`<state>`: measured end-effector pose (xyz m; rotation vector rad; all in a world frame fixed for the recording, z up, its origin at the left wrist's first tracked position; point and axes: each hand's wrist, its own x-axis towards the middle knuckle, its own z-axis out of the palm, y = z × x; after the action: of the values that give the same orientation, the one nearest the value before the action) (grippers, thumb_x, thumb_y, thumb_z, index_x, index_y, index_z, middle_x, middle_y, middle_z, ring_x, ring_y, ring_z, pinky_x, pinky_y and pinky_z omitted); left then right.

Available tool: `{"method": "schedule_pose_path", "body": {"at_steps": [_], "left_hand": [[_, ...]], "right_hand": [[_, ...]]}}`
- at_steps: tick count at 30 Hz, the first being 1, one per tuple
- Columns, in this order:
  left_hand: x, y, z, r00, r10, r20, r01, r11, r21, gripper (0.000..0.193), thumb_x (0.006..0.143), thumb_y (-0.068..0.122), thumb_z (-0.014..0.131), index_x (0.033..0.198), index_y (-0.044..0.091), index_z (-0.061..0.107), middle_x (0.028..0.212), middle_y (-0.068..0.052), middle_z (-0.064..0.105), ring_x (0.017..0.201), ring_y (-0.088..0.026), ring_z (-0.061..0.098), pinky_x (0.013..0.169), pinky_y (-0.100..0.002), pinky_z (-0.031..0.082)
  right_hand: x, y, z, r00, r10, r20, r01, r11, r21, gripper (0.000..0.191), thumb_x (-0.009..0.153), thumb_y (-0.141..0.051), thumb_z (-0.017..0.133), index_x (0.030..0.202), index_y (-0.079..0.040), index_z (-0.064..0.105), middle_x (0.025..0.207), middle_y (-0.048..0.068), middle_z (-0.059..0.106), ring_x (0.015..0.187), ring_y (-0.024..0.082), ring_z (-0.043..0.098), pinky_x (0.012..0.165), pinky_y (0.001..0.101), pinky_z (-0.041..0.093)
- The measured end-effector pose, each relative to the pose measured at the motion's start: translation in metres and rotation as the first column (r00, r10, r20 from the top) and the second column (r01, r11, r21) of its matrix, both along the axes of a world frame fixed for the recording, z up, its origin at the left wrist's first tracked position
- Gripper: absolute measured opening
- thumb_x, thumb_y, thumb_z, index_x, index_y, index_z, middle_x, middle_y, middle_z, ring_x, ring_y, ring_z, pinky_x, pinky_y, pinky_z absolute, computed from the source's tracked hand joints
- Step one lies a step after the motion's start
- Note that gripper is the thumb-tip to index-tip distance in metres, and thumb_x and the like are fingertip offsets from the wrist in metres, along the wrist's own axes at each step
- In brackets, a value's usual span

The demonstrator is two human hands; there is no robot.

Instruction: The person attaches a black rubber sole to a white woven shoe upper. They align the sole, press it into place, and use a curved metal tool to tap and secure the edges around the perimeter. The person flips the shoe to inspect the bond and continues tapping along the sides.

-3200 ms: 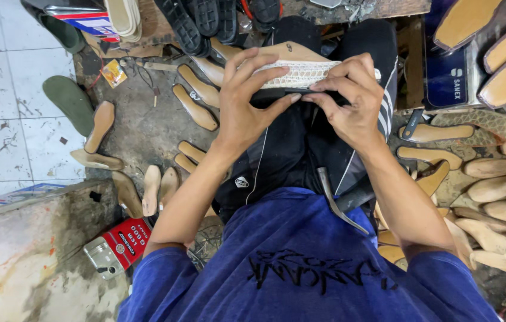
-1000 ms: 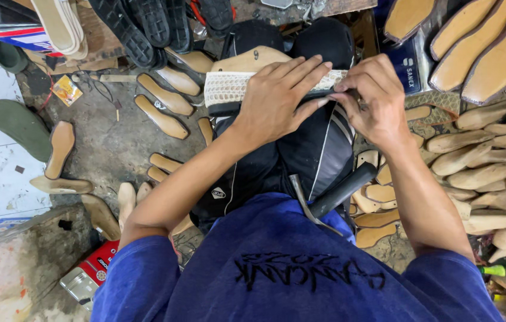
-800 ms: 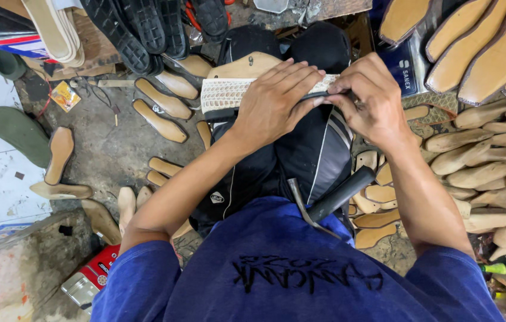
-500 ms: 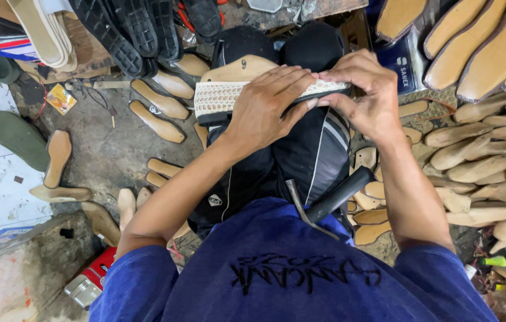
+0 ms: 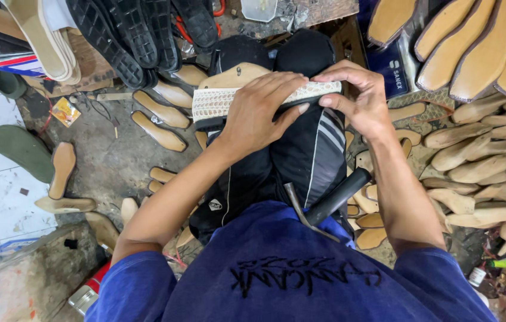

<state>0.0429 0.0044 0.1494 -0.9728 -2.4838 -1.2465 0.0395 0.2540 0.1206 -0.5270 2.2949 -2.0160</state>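
A wooden shoe last (image 5: 235, 76) lies across my knees with a white woven strip (image 5: 211, 102) stretched over it. My left hand (image 5: 262, 113) lies flat on the strip's middle, fingers spread and pressing down. My right hand (image 5: 360, 98) grips the strip's right end, thumb and fingers pinched on it. A black-handled hammer (image 5: 330, 200) rests on my lap against my blue shirt, near my right forearm.
Many tan wooden soles (image 5: 479, 155) are heaped at the right. More soles (image 5: 157, 125) lie scattered on the dark floor at left. Black rubber outsoles (image 5: 128, 33) and pale insoles (image 5: 44, 36) sit at the top left. A green sandal (image 5: 20, 152) lies on the white tiles.
My left hand has slid along the strip toward its middle and flattened. My right hand stays pinched at the right end. The view has shifted slightly.
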Motion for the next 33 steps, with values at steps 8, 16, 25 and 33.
{"method": "schedule_pose_path", "body": {"at_steps": [8, 16, 25, 33], "left_hand": [[-0.004, 0.000, 0.021, 0.988, 0.050, 0.145, -0.074, 0.983, 0.169, 0.053, 0.086, 0.017, 0.086, 0.133, 0.004, 0.064, 0.130, -0.013, 0.069, 0.122, -0.031, 0.065, 0.107, -0.041, 0.051], [0.046, -0.015, 0.049, 0.972, -0.141, 0.189, -0.077, 0.567, 0.820, 0.047, 0.105, 0.005, 0.074, 0.143, 0.007, 0.047, 0.148, -0.005, 0.057, 0.136, -0.013, 0.056, 0.121, -0.028, 0.044], [0.082, -0.058, 0.060, 0.938, 0.063, 0.340, -0.213, 0.880, 0.425, 0.043, 0.100, 0.002, 0.077, 0.139, 0.004, 0.059, 0.140, -0.014, 0.066, 0.131, -0.019, 0.065, 0.112, -0.031, 0.053], [0.081, -0.057, 0.066, 0.950, 0.084, 0.299, -0.193, 0.914, 0.357, 0.047, 0.095, 0.002, 0.080, 0.137, 0.001, 0.061, 0.145, -0.015, 0.064, 0.140, -0.026, 0.062, 0.116, -0.036, 0.052]], "right_hand": [[0.000, -0.032, 0.044, 0.982, -0.050, -0.184, 0.068, 0.993, 0.097, 0.050, 0.092, -0.001, 0.088, 0.134, -0.003, 0.061, 0.122, 0.012, 0.068, 0.115, 0.022, 0.065, 0.108, 0.0338, 0.051], [0.022, -0.066, 0.102, 0.923, 0.002, -0.385, 0.044, 0.993, 0.109, 0.084, 0.089, -0.006, 0.097, 0.150, -0.009, 0.040, 0.127, 0.011, 0.064, 0.113, 0.021, 0.063, 0.104, 0.0294, 0.052], [0.063, -0.113, 0.085, 0.818, -0.072, -0.571, 0.223, 0.954, 0.200, 0.044, 0.079, -0.004, 0.095, 0.117, 0.001, 0.073, 0.112, 0.014, 0.065, 0.106, 0.027, 0.065, 0.094, 0.0353, 0.054], [0.063, -0.103, 0.071, 0.877, -0.050, -0.477, 0.128, 0.983, 0.133, 0.027, 0.080, 0.008, 0.089, 0.096, 0.001, 0.068, 0.099, 0.011, 0.069, 0.091, 0.024, 0.068, 0.083, 0.0312, 0.053]]}}
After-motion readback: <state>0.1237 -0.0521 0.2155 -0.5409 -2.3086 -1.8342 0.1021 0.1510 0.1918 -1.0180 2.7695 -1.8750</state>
